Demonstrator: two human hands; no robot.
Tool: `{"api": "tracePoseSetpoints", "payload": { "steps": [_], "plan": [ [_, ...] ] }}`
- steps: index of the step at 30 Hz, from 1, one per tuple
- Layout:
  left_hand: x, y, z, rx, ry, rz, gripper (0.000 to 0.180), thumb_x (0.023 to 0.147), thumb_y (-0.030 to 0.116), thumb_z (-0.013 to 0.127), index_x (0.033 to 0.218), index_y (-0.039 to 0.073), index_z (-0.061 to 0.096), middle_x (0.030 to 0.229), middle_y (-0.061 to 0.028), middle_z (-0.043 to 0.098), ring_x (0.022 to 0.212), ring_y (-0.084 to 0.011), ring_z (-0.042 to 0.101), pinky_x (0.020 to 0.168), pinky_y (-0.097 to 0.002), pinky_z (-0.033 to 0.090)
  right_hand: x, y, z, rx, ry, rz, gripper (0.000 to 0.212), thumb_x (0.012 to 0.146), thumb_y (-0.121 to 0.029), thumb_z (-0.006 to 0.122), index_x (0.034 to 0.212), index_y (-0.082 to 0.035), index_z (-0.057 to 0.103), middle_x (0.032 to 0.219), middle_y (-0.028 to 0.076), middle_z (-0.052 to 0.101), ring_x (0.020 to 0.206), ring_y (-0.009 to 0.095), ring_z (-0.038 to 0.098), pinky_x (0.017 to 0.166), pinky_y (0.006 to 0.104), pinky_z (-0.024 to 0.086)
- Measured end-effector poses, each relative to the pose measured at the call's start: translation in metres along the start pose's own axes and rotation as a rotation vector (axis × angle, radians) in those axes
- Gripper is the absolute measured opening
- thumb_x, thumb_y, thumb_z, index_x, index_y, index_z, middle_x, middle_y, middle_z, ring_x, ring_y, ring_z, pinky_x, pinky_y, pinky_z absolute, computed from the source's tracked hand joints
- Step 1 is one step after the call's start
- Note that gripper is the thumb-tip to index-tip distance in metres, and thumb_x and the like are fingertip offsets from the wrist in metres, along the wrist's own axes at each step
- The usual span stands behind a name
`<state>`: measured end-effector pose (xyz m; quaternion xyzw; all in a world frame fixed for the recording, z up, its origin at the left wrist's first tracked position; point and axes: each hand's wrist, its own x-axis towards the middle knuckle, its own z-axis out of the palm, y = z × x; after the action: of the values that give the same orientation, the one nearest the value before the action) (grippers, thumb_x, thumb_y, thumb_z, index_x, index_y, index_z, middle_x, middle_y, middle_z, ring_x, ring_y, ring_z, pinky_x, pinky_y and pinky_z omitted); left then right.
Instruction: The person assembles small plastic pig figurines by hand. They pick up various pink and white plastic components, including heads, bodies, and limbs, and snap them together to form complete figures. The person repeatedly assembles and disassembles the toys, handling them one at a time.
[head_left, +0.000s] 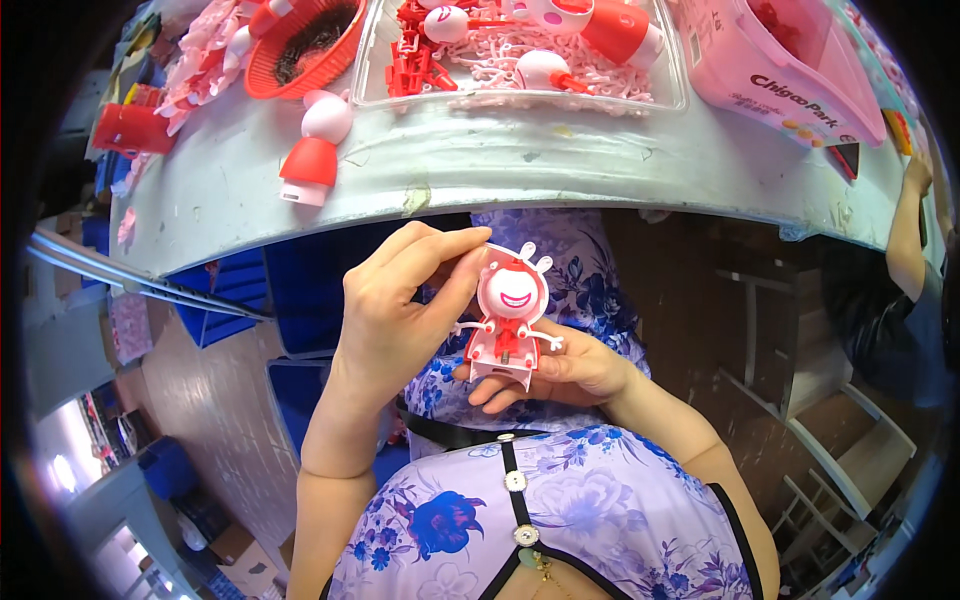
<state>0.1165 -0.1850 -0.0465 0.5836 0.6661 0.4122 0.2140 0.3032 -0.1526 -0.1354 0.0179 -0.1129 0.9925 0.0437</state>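
Observation:
Above my lap I hold a toy figure (505, 335) upright, its hollow inner side toward me. It has a pink and white head piece with a smiling mouth, small white ears, thin white arms and a red and pink body shell with small pegs. My left hand (400, 300) pinches at the upper left edge of its head, thumb against forefinger. Beneath the body, my right hand (580, 368) supports the figure with its fingers and thumb. Whether a small part sits between my left fingertips cannot be made out.
On the table (480, 165) ahead lies a finished-looking figure (315, 150). Behind it stand a red basket (262, 70) of dark bits and a clear tray (520, 102) of red and pink parts. A pink bin (780, 95) is at right, near another person's arm (907, 235). Blue crates (320, 300) stand below.

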Motion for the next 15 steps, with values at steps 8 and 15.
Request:
{"api": "tracePoseSetpoints", "payload": {
  "steps": [8, 15],
  "plan": [
    [-0.017, 0.015, -0.01, 0.025, 0.033, 0.245, 0.039, 0.059, 0.006, 0.082, 0.096, 0.007, 0.069, 0.082, -0.0065, 0.057, 0.07, -0.0144, 0.055, 0.057, -0.024, 0.044, 0.006, -0.008, 0.008, -0.058, 0.044, -0.11, 0.066, 0.093, -0.02, 0.055, 0.146, -0.01, 0.017, 0.138, 0.016, 0.04, 0.121, 0.032, 0.049, 0.101, 0.0458, 0.039],
    [-0.028, 0.019, -0.004, 0.131, -0.006, 0.247, 0.03, 0.057, 0.005, 0.082, 0.085, 0.008, 0.071, 0.078, -0.003, 0.057, 0.069, -0.0161, 0.053, 0.056, -0.027, 0.043, 0.011, -0.006, 0.007, -0.041, 0.005, -0.124, 0.065, 0.093, -0.023, 0.056, 0.145, -0.011, 0.018, 0.131, 0.014, 0.045, 0.118, 0.029, 0.051, 0.1, 0.0447, 0.04]
  ]
}}
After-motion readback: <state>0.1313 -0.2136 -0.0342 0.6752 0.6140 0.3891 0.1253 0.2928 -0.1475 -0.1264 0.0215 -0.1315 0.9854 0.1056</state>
